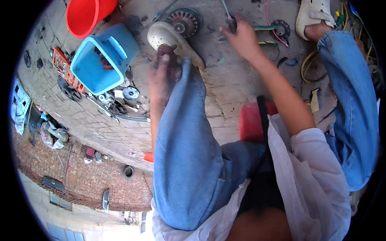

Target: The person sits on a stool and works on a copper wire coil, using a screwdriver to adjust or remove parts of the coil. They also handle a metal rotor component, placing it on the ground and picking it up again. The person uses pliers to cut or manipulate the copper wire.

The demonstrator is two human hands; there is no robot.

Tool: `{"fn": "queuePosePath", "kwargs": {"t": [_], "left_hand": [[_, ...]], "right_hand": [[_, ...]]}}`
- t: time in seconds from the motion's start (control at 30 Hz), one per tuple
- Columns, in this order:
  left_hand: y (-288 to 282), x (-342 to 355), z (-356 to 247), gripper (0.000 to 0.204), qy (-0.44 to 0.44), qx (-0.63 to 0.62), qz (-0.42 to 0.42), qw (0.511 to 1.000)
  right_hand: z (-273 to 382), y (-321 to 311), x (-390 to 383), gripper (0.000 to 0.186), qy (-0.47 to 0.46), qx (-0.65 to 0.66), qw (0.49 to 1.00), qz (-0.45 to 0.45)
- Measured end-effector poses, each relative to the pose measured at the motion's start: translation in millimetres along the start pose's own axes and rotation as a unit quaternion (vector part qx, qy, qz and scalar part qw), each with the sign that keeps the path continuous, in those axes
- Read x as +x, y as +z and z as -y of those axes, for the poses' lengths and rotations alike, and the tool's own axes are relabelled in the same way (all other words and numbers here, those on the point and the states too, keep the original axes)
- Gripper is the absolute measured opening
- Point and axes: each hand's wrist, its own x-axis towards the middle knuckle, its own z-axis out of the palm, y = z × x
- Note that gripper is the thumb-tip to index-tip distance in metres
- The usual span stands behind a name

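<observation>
My left hand (161,76) is closed around a dark reddish, ridged object (165,50), beside my bent knee in blue jeans. Most of that object is hidden by the fingers, so I cannot tell its kind. Further right, my right hand (244,40) reaches down to the paved ground, with its fingers round the dark handle of a screwdriver (232,25). The metal shaft points away from me. Between the hands and beyond the left one lies a round, toothed motor part (183,23), just past my beige clog (163,35).
A light blue bin (96,60) lies tipped at the left, near a red basin (82,18) and an orange crate (66,68). Metal parts (130,93) lie beside it. Right of my right hand are coloured wires (267,28) and a dark ring (280,29). A red stool (250,122) is under me.
</observation>
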Motion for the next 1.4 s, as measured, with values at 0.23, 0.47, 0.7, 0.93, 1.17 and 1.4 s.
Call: {"fn": "queuePosePath", "kwargs": {"t": [0.23,0.47,0.7,0.93,1.17,1.4], "left_hand": [[0,1,0,0.035,0.001,-0.02,-0.006,1.0],[-1,-1,1,0.031,0.016,-0.03,-0.001,0.999],[-11,-2,5,0.031,0.031,0.015,0.003,0.999],[-12,0,4,0.031,0.034,0.029,0.008,0.999],[-11,2,6,0.029,0.035,0.041,0.005,0.999],[-10,7,7,0.028,0.032,0.049,0.004,0.998]], "right_hand": [[24,43,7,0.051,-0.068,-0.045,0.993,-0.084],[28,68,19,0.048,0.027,0.003,0.999,-0.019],[33,49,15,0.054,0.026,-0.107,0.985,-0.135],[14,42,16,0.063,0.127,-0.153,0.973,-0.113],[5,50,13,0.061,0.143,-0.079,0.976,-0.146],[7,60,17,0.052,0.17,-0.09,0.971,-0.14]]}}
